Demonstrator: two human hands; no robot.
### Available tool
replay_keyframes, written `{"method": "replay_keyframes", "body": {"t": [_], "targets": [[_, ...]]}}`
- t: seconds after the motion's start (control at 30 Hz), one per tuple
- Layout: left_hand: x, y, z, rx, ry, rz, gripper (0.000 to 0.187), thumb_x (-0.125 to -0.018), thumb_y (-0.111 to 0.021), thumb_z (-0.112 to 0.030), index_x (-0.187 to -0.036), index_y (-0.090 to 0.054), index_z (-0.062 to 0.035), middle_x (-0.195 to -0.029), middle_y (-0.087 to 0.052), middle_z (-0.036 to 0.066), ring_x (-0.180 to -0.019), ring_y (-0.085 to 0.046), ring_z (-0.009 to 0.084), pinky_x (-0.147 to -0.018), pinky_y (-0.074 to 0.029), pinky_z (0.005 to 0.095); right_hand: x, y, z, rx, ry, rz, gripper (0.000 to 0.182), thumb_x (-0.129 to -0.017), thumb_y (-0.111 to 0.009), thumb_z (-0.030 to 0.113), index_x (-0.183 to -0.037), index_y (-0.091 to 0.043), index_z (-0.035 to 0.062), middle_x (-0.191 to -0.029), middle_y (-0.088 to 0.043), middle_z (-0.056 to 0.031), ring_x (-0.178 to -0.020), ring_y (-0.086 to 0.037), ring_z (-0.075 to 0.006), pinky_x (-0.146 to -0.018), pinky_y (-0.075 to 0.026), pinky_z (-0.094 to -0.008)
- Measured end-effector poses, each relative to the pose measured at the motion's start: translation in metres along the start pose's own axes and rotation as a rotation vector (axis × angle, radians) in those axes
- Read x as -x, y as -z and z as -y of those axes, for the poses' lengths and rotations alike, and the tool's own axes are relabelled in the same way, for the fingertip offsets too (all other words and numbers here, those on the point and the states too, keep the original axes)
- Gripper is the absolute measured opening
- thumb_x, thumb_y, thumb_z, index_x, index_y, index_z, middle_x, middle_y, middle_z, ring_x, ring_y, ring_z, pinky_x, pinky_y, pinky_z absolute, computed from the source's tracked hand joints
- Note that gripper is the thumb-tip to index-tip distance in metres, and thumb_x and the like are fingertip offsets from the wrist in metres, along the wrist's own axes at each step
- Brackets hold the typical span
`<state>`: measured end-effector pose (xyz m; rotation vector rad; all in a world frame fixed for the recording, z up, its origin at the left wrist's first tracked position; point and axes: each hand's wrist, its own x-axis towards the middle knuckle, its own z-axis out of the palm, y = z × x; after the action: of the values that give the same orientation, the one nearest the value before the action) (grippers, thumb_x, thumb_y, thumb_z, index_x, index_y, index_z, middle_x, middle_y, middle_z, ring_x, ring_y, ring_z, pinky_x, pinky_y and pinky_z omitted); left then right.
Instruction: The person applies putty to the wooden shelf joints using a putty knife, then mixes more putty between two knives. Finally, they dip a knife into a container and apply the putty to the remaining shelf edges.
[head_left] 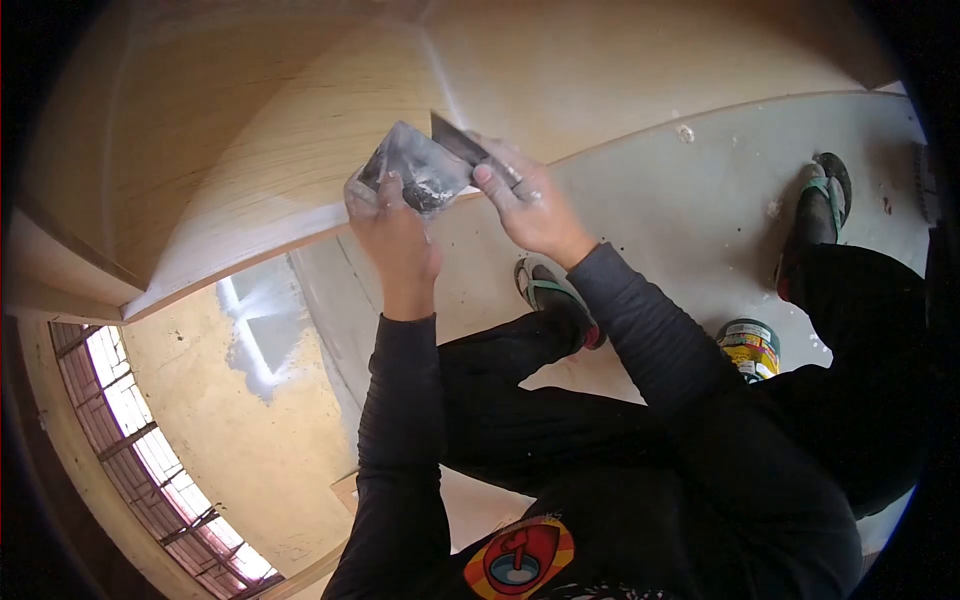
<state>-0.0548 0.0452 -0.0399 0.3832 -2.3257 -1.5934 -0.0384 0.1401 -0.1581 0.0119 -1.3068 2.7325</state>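
My left hand (392,225) is closed around a flat metal plate (415,160), roughly square and smeared with whitish putty. A dark lump sits near the plate's lower edge, by my thumb. In my right hand (535,205) is a putty knife (460,143), its dark blade tilted up and left, close to the plate's right side. White residue coats the fingers of both hands. Both tools overlap the front edge of a pale wooden panel (300,130) in this view.
On the floor (660,230), a tin with a yellow label (750,350) stands near my legs. My sandalled feet (555,290) are spread apart. At lower left are a barred window (150,450) and a yellowish wall (240,460) with a grey-white patch.
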Motion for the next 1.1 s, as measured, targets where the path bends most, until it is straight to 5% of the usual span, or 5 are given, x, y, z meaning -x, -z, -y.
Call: {"method": "replay_keyframes", "body": {"t": [0.2, 0.4, 0.7, 0.9, 1.1], "targets": [[-0.007, 0.005, -0.009, 0.057, -0.016, 0.023, 0.028, -0.094, -0.054, -0.003, -0.121, -0.053, 0.0011, -0.114, -0.063, 0.012, -0.1, -0.063, 0.0204, -0.085, -0.052, 0.0308, 0.006, 0.032, -0.039, 0.368, 0.136, 0.399, 0.035, -0.092, -0.052, 0.005, -0.126, -0.063, 0.0066, -0.102, -0.063, -0.0196, -0.095, -0.06, -0.0368, -0.087, -0.048, -0.0386], [-0.008, 0.02, -0.011, -0.839, -0.401, 0.273, 0.029, -0.096, -0.055, -0.01, -0.122, -0.054, 0.003, -0.114, -0.061, 0.013, -0.102, -0.057, 0.0205, -0.091, -0.045, 0.0298, -0.022, 0.039, -0.012, 0.402, 0.384, 0.214, 0.053, -0.074, -0.052, -0.008, -0.122, -0.066, 0.0101, -0.113, -0.063, -0.017, -0.102, -0.06, -0.0364, -0.089, -0.05, -0.0414], [-0.023, 0.027, -0.015, -0.656, -0.378, -0.046, 0.035, -0.096, -0.057, -0.014, -0.123, -0.051, 0.0075, -0.117, -0.061, 0.019, -0.106, -0.059, 0.0276, -0.095, -0.046, 0.0363, -0.004, 0.027, -0.006, 0.421, 0.22, 0.688, 0.05, -0.078, -0.051, -0.005, -0.124, -0.065, 0.0107, -0.113, -0.061, -0.0157, -0.107, -0.058, -0.0347, -0.093, -0.047, -0.0407], [-0.029, 0.04, -0.007, -0.059, 0.099, 0.048, 0.028, -0.097, -0.052, -0.011, -0.121, -0.053, 0.0029, -0.118, -0.062, 0.016, -0.108, -0.063, 0.0261, -0.088, -0.055, 0.0403, 0.0, 0.02, -0.004, 0.192, 0.237, 0.142, 0.045, -0.095, -0.054, 0.01, -0.139, -0.052, 0.0147, -0.114, -0.055, -0.0218, -0.109, -0.053, -0.0366, -0.095, -0.046, -0.0386], [-0.003, 0.01, -0.003, -0.015, 0.224, 0.084, 0.023, -0.096, -0.051, -0.01, -0.116, -0.056, -0.0003, -0.116, -0.063, 0.014, -0.106, -0.064, 0.0262, -0.088, -0.055, 0.0407, 0.011, 0.001, 0.018, 0.129, 0.233, 0.202, 0.045, -0.096, -0.055, 0.012, -0.141, -0.051, 0.0185, -0.126, -0.046, -0.0192, -0.111, -0.052, -0.0362, -0.101, -0.043, -0.0388]]}}
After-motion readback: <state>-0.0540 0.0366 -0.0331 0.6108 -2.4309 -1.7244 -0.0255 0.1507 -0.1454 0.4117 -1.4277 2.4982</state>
